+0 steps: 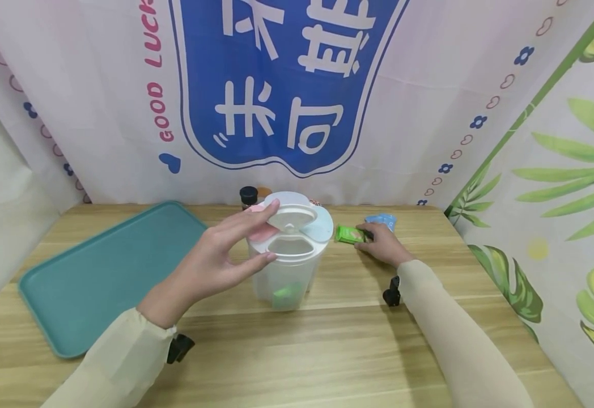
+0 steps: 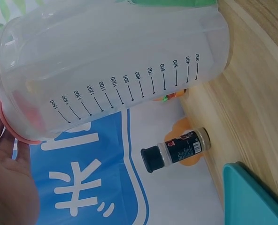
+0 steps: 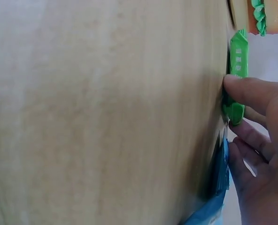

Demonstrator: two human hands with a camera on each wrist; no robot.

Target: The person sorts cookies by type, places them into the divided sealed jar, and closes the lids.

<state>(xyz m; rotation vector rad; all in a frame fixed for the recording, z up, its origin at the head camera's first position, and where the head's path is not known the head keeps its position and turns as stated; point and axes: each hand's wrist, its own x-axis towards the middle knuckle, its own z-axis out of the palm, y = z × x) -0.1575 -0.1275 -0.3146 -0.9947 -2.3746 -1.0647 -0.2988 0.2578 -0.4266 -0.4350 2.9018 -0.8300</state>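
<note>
A tall translucent storage container (image 1: 266, 277) with measuring marks stands upright on the table. Its lid has pink, white and pale blue flaps, and a clear flap (image 1: 297, 218) is raised above an opening at the front. My left hand (image 1: 210, 255) holds the container at the top, thumb on the near rim and index fingertip by the raised flap. A green piece (image 1: 288, 296) shows through the lower wall. Right of the container, my right hand (image 1: 385, 245) pinches a small green packet (image 3: 239, 61) between thumb and fingers. Beside those fingers lies a blue packet (image 1: 386, 220).
Left of the container lies a teal tray (image 1: 108, 277) on the wooden table (image 1: 297, 362). A black-capped seasoning bottle (image 2: 179, 149) stands behind the container, close to the printed curtain (image 1: 404, 141) along the table's back edge.
</note>
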